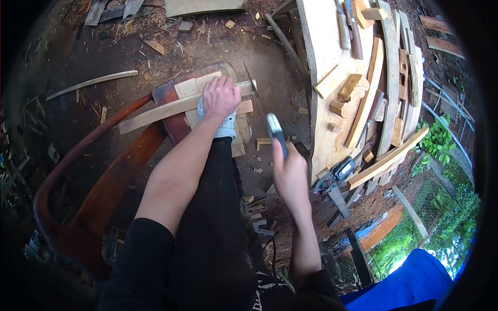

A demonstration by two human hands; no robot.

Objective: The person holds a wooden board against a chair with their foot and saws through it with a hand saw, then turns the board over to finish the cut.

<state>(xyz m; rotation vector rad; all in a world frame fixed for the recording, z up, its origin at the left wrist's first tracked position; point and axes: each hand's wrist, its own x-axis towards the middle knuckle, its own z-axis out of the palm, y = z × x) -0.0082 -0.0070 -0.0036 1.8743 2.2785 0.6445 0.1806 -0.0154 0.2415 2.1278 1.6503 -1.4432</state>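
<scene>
My left hand (222, 97) is closed over a long, slightly curved wooden strip (161, 110) and bears down on it near its right end. The strip lies across the seat of a reddish-brown wooden chair (98, 207), over lighter wood pieces (188, 89). Below that hand, a light-blue shoe (226, 129) also rests at the strip. In my right hand (290, 173) is a handsaw (278, 136), gripped by its dark and pale handle. Its thin blade slants up to the left and crosses the strip's right end.
A workbench (324, 147) on the right carries curved wood pieces (367, 98), chisel-like tools (343, 28) and a power tool (342, 168). Another curved strip (93, 83) lies on the dirt floor at left, among shavings and offcuts (154, 47). Blue cloth (410, 285) shows at lower right.
</scene>
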